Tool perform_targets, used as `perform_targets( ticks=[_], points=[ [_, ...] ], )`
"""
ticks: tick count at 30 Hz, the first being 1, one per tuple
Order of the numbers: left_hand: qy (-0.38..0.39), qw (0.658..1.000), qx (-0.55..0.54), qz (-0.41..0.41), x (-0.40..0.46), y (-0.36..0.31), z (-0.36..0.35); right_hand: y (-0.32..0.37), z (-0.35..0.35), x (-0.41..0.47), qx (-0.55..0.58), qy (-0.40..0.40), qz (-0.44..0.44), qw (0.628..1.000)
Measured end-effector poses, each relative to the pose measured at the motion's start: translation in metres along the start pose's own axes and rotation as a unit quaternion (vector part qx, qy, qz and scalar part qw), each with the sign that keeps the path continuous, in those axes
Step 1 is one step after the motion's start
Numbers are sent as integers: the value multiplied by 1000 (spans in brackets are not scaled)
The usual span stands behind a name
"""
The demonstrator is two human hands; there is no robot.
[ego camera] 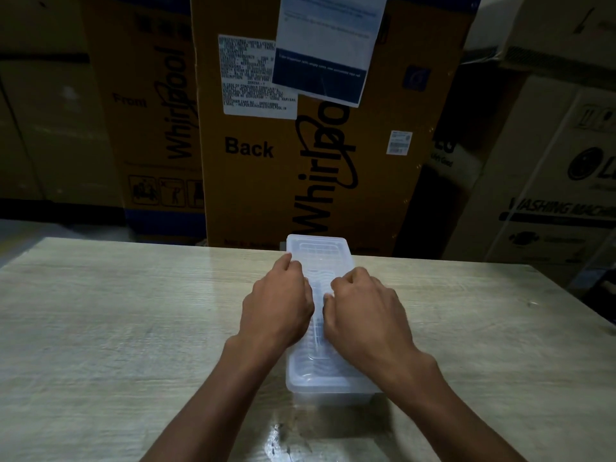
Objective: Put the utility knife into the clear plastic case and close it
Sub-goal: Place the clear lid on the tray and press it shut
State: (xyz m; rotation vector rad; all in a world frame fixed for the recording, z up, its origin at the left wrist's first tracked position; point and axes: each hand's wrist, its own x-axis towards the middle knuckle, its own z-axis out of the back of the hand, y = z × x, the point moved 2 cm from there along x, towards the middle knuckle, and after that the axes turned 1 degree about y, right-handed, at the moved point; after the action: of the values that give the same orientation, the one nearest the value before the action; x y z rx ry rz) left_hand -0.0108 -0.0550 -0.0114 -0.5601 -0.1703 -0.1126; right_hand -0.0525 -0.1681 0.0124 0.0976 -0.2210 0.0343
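A long clear plastic case lies lengthwise on the wooden table, its lid lying on top. My left hand rests on the lid's left side, fingers curled over the left edge. My right hand presses on the lid's right side with fingers bent. Both hands cover the middle of the case. The utility knife is not visible; the lid is cloudy and the hands hide what is inside.
Large cardboard appliance boxes stand right behind the table's far edge, with more boxes at the right. The case's far end reaches almost to that edge. Bare tabletop lies left and right of the case.
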Motion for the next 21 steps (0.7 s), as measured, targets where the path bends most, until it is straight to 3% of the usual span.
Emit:
perform_targets(
  ticks=[2,5,15,18,21],
  points=[
    [-1,1000,-5,1,0,0,0,8,-3,-5,-13,28,24,999],
    [-3,1000,-24,0,1,1,0,12,-5,-9,1,8,62,998],
    [36,997,-53,-37,7,8,-6,-2,-8,4,10,-12,46,999],
    [35,996,-68,-40,7,10,-6,-22,-11,29,75,-38,30,996],
    [36,996,-65,-45,8,11,-7,-35,-20,54,94,-8,13,995]
  ],
)
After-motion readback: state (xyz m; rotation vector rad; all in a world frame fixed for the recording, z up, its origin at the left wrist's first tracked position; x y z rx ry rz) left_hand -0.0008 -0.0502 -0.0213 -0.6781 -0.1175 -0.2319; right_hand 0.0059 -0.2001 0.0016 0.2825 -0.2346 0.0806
